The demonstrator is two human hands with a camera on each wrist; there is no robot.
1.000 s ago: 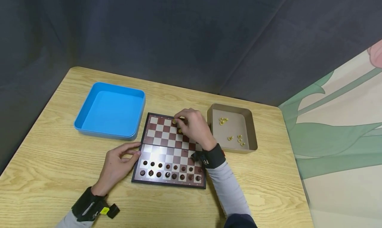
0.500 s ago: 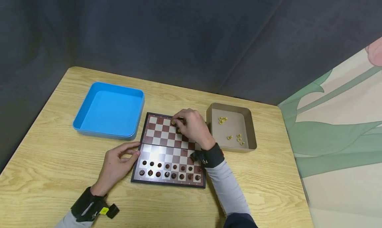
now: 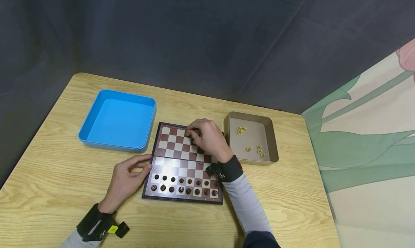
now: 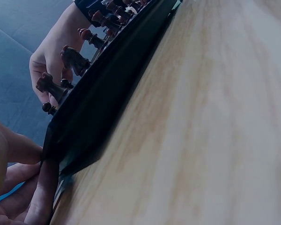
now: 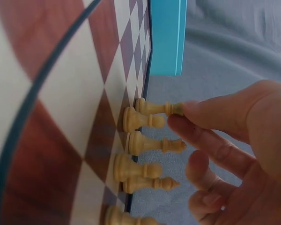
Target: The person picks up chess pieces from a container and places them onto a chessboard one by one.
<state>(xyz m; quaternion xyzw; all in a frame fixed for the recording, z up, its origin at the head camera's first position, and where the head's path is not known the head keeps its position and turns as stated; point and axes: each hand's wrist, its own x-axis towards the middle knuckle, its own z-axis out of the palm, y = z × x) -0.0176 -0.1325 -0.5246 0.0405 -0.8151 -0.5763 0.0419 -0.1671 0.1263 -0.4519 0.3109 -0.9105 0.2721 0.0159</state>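
The folding chessboard (image 3: 175, 154) lies on the wooden table, with dark chess pieces (image 3: 181, 189) in two rows on its near side. My right hand (image 3: 209, 134) is over the far edge, thumb and index finger pinching the top of a cream chess piece (image 5: 152, 108) that stands on the back row. The fingertips hide its top. Close beside it stand a cream pawn (image 5: 143, 120) and several other cream pieces (image 5: 150, 143). My left hand (image 3: 128, 177) has its thumb and index fingertips against the board's left edge, near the fold, fingers relaxed.
A blue tray (image 3: 149, 141) with nothing in it stands left of the board. To the right, a beige tray (image 3: 275, 147) contains several small cream pieces (image 3: 241, 130). A dark curtain (image 3: 194, 49) hangs behind the table's far edge.
Both hands keep their places, the right still pinching the cream chess piece. The whole scene shifts very slightly left in the head view.
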